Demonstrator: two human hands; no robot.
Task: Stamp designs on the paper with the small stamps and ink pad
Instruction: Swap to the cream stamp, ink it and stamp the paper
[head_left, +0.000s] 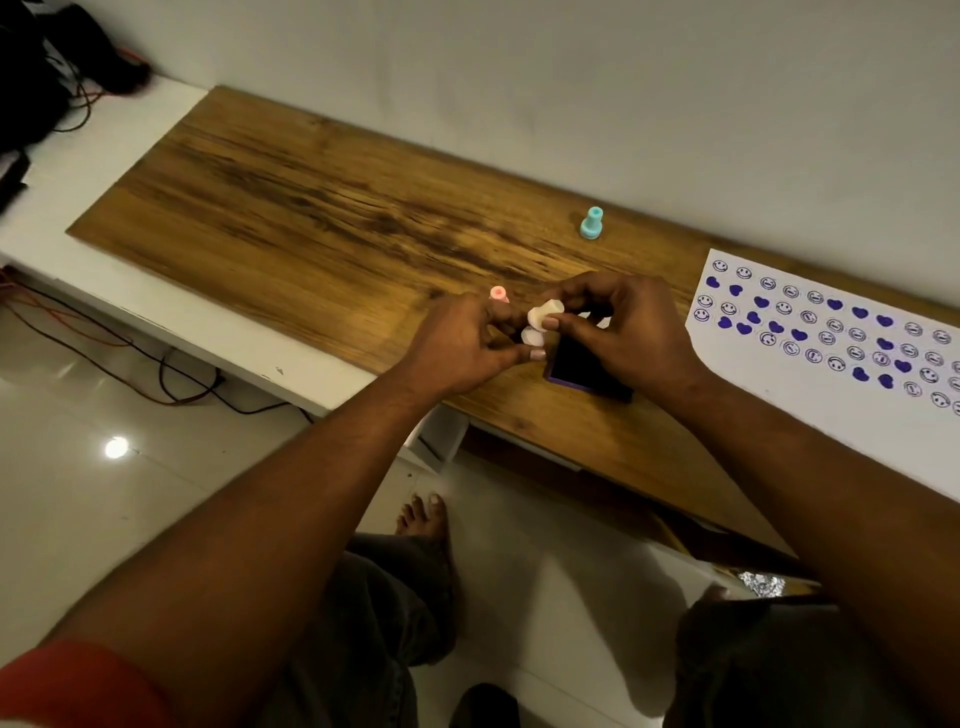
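Observation:
Both hands meet over the wooden tabletop (322, 208). My right hand (631, 327) pinches a pale pink stamp (543, 313) between thumb and fingers, tilted on its side. My left hand (462, 343) holds a small round pale cap or stamp piece (532, 336) just below it; what it is exactly I cannot tell. A purple ink pad (571, 364) lies open under my right hand, partly hidden. A pink stamp (498, 294) stands behind my left hand. A teal stamp (592, 223) stands upright further back. The white paper (852, 410) at right carries rows of purple smileys and hearts.
A white wall runs along the table's far side. Black objects and cables (47, 88) sit on a white ledge at top left. Cables trail on the tiled floor (104, 415) at left. My knees and a bare foot (426, 514) show below the table edge.

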